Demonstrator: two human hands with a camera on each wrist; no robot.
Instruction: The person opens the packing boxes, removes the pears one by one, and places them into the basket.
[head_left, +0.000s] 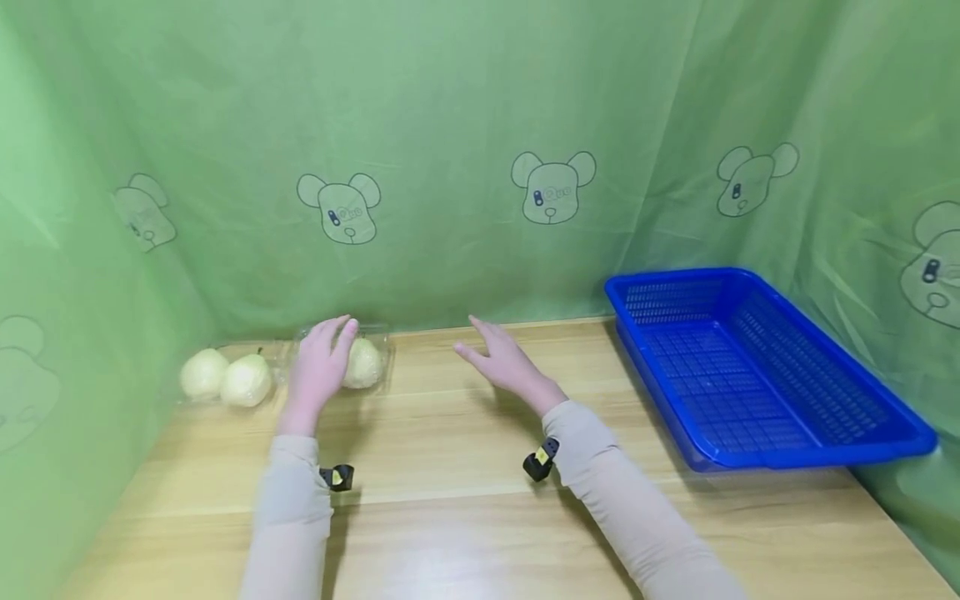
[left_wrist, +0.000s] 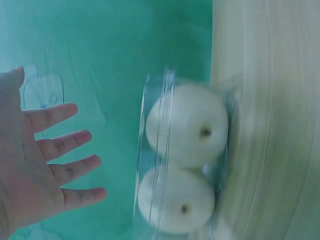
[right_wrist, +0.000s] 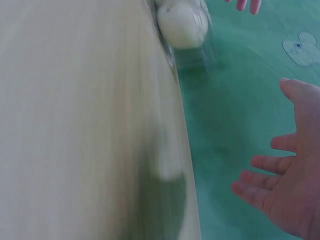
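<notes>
My left hand (head_left: 318, 367), fingers spread, is raised over a clear plastic box (head_left: 384, 335) near the table's back edge and hides part of it. A pale pear (head_left: 363, 365) shows inside, to the right of that hand. The left wrist view shows two pears, an upper pear (left_wrist: 192, 115) and a lower pear (left_wrist: 172, 205), side by side in a clear box, apart from the spread fingers (left_wrist: 65, 145). Farther left, two pale pears (head_left: 246, 381) sit in clear packaging. My right hand (head_left: 510, 360) hovers over the table with fingers extended and holds nothing.
A blue plastic basket (head_left: 675, 417) with perforated sides stands on the right of the wooden table (head_left: 442, 533). Green cloth (head_left: 465, 108) printed with bear heads hangs behind and along both sides. Each wrist wears a small black camera (head_left: 540, 460).
</notes>
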